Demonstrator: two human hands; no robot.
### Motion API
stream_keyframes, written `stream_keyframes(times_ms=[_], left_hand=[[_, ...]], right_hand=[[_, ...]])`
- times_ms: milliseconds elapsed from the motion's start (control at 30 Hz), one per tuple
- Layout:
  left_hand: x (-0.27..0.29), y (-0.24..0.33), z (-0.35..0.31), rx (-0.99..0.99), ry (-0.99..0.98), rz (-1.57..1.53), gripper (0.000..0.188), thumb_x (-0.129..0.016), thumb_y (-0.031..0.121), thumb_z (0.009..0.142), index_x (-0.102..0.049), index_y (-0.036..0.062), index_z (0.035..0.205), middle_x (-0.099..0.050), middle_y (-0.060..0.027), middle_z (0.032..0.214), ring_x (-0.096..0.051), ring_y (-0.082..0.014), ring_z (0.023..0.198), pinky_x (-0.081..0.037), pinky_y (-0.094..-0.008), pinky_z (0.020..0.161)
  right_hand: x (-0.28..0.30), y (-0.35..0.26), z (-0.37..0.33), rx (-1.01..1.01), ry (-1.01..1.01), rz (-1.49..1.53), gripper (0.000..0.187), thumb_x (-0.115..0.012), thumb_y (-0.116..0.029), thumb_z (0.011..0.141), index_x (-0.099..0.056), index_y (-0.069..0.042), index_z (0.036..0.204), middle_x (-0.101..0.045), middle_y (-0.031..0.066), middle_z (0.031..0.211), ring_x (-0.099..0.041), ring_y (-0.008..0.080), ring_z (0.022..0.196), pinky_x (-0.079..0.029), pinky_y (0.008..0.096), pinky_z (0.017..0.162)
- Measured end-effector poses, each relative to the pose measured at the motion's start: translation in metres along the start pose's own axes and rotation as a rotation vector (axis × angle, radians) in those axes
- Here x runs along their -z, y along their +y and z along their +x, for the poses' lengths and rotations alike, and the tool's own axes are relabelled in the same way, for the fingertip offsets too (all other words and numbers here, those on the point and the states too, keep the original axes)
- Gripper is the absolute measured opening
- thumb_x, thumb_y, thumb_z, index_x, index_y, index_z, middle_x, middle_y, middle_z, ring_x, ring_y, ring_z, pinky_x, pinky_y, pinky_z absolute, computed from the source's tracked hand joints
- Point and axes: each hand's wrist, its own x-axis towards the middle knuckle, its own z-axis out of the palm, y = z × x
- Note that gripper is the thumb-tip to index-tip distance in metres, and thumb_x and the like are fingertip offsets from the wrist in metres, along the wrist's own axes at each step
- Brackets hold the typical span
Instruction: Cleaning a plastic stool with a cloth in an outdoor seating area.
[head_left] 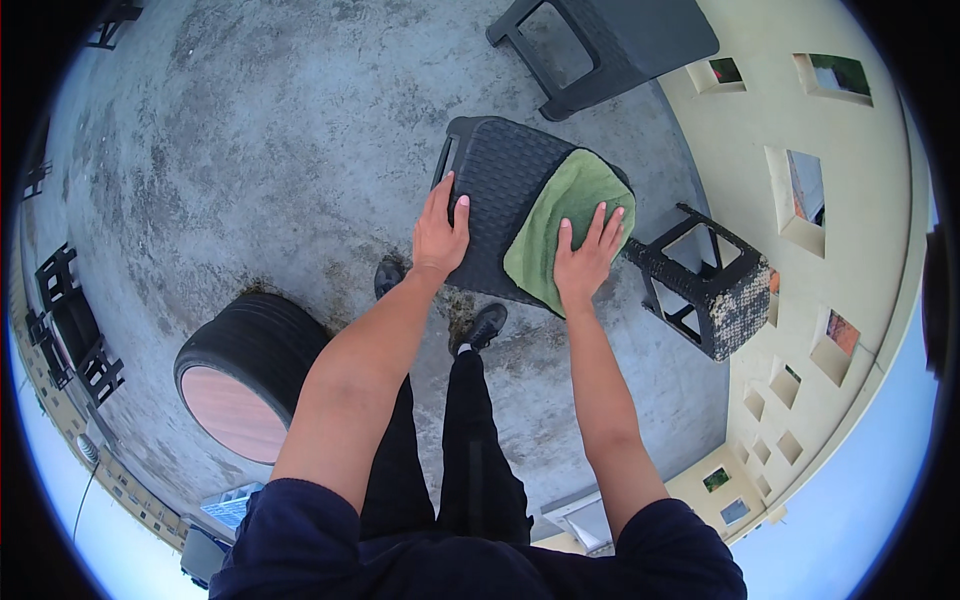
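In front of my feet stands a dark grey plastic stool (505, 170) with a woven-pattern top. A green cloth (545, 225) lies spread over the right part of that top and hangs a little past its near edge. My right hand (590, 255) rests flat on the cloth with its fingers stretched out. At the stool's left edge is my left hand (440, 232), its fingers extended along the rim and its thumb apart. The stool's legs are mostly hidden under the top.
A larger grey plastic table or stool (620, 45) stands beyond. To the right, a worn black stool (705, 285) is near the cream wall (850, 190) with its square openings. On my left lies a black tyre (265, 335) with a pinkish round top. Dark chairs (80, 325) stand far left.
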Motion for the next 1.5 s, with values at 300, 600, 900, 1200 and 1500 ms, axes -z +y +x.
stream_keyframes(times_ms=[300, 600, 900, 1200, 1500], left_hand=[[-0.006, -0.005, 0.005, -0.114, 0.097, 0.167, 0.056, -0.042, 0.039, 0.105, -0.037, 0.0063, 0.151, -0.049, -0.0235, 0.145, -0.048, -0.0427, 0.132, -0.04, -0.0466, 0.109], [0.004, -0.022, -0.039, -0.136, 0.03, 0.091, 0.06, -0.044, 0.035, 0.104, -0.03, 0.0004, 0.151, -0.046, -0.0268, 0.146, -0.047, -0.0455, 0.131, -0.041, -0.0495, 0.107], [0.025, -0.119, -0.195, 0.138, -0.034, -0.273, 0.062, -0.035, 0.042, 0.106, -0.032, 0.0005, 0.152, -0.048, -0.0212, 0.146, -0.047, -0.0331, 0.135, -0.034, -0.0403, 0.112], [0.035, -0.127, -0.136, 0.788, -0.476, -0.821, 0.092, -0.042, 0.075, 0.093, -0.041, 0.0021, 0.149, -0.056, -0.0129, 0.139, -0.054, -0.0246, 0.126, -0.041, -0.0381, 0.107], [0.031, -0.067, -0.09, 0.677, -0.226, -0.432, 0.079, -0.06, 0.061, 0.093, -0.051, -0.0054, 0.135, -0.064, -0.0155, 0.122, -0.062, -0.0229, 0.108, -0.049, -0.0332, 0.093]], right_hand=[[-0.005, 0.045, 0.022, -0.733, -0.36, 0.794, 0.091, -0.043, -0.072, 0.094, -0.042, 0.002, 0.146, -0.057, 0.0199, 0.139, -0.054, 0.0348, 0.128, -0.038, 0.0419, 0.109], [-0.011, 0.074, -0.009, -1.018, -0.627, 1.463, 0.067, -0.037, -0.059, 0.1, -0.05, -0.01, 0.144, -0.056, 0.0109, 0.142, -0.054, 0.0286, 0.127, -0.041, 0.0406, 0.108], [-0.007, 0.093, -0.108, -1.015, -0.539, 1.483, 0.059, -0.04, -0.049, 0.104, -0.049, -0.007, 0.144, -0.056, 0.0085, 0.141, -0.054, 0.0246, 0.126, -0.042, 0.0378, 0.108], [0.022, 0.096, -0.127, -0.567, -0.455, 1.395, 0.059, -0.044, -0.044, 0.105, -0.042, -0.005, 0.15, -0.048, 0.007, 0.149, -0.048, 0.0197, 0.133, -0.037, 0.0332, 0.112], [0.066, 0.057, -0.111, -0.663, -0.532, 1.369, 0.046, -0.04, -0.034, 0.108, -0.048, -0.001, 0.139, -0.054, 0.0057, 0.136, -0.051, 0.0183, 0.122, -0.043, 0.0279, 0.103]])
